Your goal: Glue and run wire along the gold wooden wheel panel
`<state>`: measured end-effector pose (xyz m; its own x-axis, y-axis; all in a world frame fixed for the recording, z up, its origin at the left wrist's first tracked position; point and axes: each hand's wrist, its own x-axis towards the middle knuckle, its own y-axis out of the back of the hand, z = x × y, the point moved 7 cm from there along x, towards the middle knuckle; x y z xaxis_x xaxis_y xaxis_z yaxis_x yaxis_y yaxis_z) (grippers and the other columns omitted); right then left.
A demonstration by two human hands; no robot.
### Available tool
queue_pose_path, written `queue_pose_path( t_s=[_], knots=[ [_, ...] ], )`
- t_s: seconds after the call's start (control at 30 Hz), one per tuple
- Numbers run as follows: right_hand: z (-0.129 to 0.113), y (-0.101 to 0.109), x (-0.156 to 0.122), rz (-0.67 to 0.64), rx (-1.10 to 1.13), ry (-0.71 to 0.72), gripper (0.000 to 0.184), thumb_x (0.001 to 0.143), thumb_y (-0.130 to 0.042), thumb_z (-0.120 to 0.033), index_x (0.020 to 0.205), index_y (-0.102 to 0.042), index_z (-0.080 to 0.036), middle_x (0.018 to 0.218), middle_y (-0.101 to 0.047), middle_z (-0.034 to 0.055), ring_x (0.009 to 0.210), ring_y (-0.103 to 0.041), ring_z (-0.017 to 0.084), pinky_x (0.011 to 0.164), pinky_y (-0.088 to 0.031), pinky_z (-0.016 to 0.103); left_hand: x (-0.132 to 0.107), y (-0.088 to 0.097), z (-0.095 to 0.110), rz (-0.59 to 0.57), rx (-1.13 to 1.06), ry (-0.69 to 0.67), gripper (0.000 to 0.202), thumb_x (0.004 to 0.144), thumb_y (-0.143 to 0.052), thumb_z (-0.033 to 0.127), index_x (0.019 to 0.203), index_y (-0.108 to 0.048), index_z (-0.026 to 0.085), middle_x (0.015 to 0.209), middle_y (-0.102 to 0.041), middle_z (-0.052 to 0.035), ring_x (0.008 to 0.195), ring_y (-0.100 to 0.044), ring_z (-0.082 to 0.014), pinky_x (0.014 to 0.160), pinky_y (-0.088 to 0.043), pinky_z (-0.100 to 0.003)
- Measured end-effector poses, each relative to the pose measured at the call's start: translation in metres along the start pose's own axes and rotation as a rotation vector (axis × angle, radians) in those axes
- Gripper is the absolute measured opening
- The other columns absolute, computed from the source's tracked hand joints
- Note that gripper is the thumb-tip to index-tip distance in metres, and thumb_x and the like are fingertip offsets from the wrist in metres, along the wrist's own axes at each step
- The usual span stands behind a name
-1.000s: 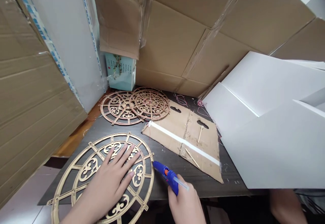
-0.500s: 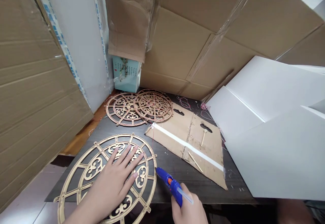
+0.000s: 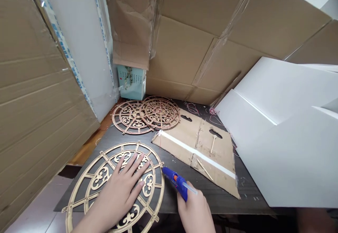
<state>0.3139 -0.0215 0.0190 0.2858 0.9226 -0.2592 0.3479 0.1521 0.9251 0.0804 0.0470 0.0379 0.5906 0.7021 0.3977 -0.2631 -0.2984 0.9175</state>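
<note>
Blue plastic glue gun (image 3: 177, 183) sits clamped in the right hand (image 3: 194, 210), its fingers closed round the handle and a pale glue stick jutting from the back. The gun's long axis slants up and to the left, bringing its nozzle just beside the right rim of a gold fretwork wheel (image 3: 99, 177); whether the tip touches the rim, I cannot tell.

The left hand (image 3: 118, 187) lies palm down on that wheel, fingers spread and gripping nothing, so it is on the wheel while the right hand stays just off it. The wheel lies flat on a dark table (image 3: 224, 201), its lower part running past the near edge.

Farther along the table, two smaller fretwork wheels (image 3: 160, 112) overlap. To their right lies a cardboard sheet (image 3: 219, 162) with two slots, a white strip (image 3: 195, 151) across it and two thin sticks (image 3: 213, 143) on top. A teal box (image 3: 131, 83) stands in the far corner. White boards (image 3: 280, 148) lean in from the right, and cardboard panels (image 3: 182, 50) screen the back.
</note>
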Motion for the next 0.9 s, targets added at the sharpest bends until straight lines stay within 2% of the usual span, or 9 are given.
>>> queue_pose_path(
  t_s=[0.1, 0.2, 0.37, 0.47, 0.53, 0.6, 0.77, 0.9],
  knots=[
    [0.009, -0.005, -0.004, 0.059, -0.069, -0.004, 0.034, 0.097, -0.049, -0.019, 0.124, -0.071, -0.017, 0.091, -0.076, 0.0127, 0.086, -0.077, 0.026, 0.069, -0.049, 0.025, -0.001, 0.0, 0.0, 0.002, 0.003, -0.004, 0.063, 0.107, -0.048, 0.044, 0.165, -0.025, 0.034, 0.164, -0.039, -0.0009, 0.149, -0.041, -0.0284, 0.127, -0.017, -0.051],
    [0.017, -0.008, -0.008, 0.119, -0.122, -0.019, 0.034, 0.096, -0.051, -0.019, 0.123, -0.072, -0.017, 0.088, -0.076, 0.0128, 0.08, -0.076, 0.025, 0.066, -0.049, 0.025, -0.001, -0.002, 0.0, -0.03, -0.011, 0.004, 0.063, 0.107, -0.048, 0.044, 0.165, -0.025, 0.035, 0.165, -0.038, -0.0006, 0.15, -0.038, -0.0284, 0.127, -0.016, -0.052],
    [0.007, -0.006, 0.0, 0.026, -0.073, -0.014, 0.043, 0.102, -0.037, -0.022, 0.128, -0.07, -0.017, 0.096, -0.076, 0.0141, 0.089, -0.077, 0.028, 0.069, -0.05, 0.028, -0.001, -0.005, -0.002, -0.066, -0.054, 0.03, 0.062, 0.107, -0.048, 0.045, 0.165, -0.026, 0.036, 0.165, -0.039, -0.0019, 0.149, -0.04, -0.0302, 0.127, -0.02, -0.054],
    [0.01, -0.008, -0.003, 0.018, -0.116, -0.01, 0.041, 0.1, -0.044, -0.021, 0.132, -0.069, -0.016, 0.099, -0.076, 0.015, 0.09, -0.077, 0.028, 0.071, -0.051, 0.027, -0.001, -0.006, -0.002, -0.064, -0.056, 0.037, 0.062, 0.107, -0.047, 0.046, 0.164, -0.026, 0.036, 0.164, -0.04, -0.0014, 0.149, -0.041, -0.0295, 0.127, -0.02, -0.054],
    [0.015, -0.008, -0.006, 0.066, -0.149, -0.024, 0.038, 0.097, -0.051, -0.019, 0.129, -0.071, -0.016, 0.097, -0.076, 0.0146, 0.085, -0.077, 0.026, 0.071, -0.05, 0.026, -0.001, -0.005, -0.002, -0.055, -0.062, 0.035, 0.061, 0.108, -0.047, 0.046, 0.164, -0.027, 0.036, 0.164, -0.04, -0.0014, 0.15, -0.039, -0.0289, 0.127, -0.018, -0.054],
    [0.017, -0.005, -0.007, 0.11, -0.134, -0.026, 0.035, 0.097, -0.051, -0.018, 0.125, -0.072, -0.016, 0.094, -0.076, 0.0137, 0.083, -0.077, 0.026, 0.071, -0.05, 0.025, -0.001, -0.005, -0.001, -0.053, -0.07, 0.036, 0.061, 0.108, -0.047, 0.045, 0.164, -0.027, 0.036, 0.165, -0.039, -0.0014, 0.15, -0.038, -0.0289, 0.128, -0.017, -0.054],
    [0.009, -0.009, 0.001, 0.067, 0.023, 0.056, 0.035, 0.1, -0.041, -0.018, 0.113, -0.074, -0.02, 0.083, -0.075, 0.0094, 0.093, -0.077, 0.026, 0.077, -0.051, 0.025, -0.001, -0.001, -0.001, -0.063, -0.052, 0.04, 0.063, 0.108, -0.047, 0.045, 0.165, -0.023, 0.036, 0.165, -0.037, -0.001, 0.149, -0.04, -0.0305, 0.126, -0.022, -0.056],
    [0.016, -0.014, -0.002, 0.168, -0.082, 0.029, 0.031, 0.097, -0.049, -0.02, 0.115, -0.074, -0.018, 0.082, -0.075, 0.0109, 0.08, -0.076, 0.026, 0.066, -0.049, 0.025, -0.001, -0.001, 0.0, -0.072, -0.059, 0.037, 0.063, 0.108, -0.047, 0.045, 0.165, -0.021, 0.036, 0.165, -0.037, -0.0009, 0.151, -0.036, -0.0299, 0.125, -0.025, -0.056]
  ],
)
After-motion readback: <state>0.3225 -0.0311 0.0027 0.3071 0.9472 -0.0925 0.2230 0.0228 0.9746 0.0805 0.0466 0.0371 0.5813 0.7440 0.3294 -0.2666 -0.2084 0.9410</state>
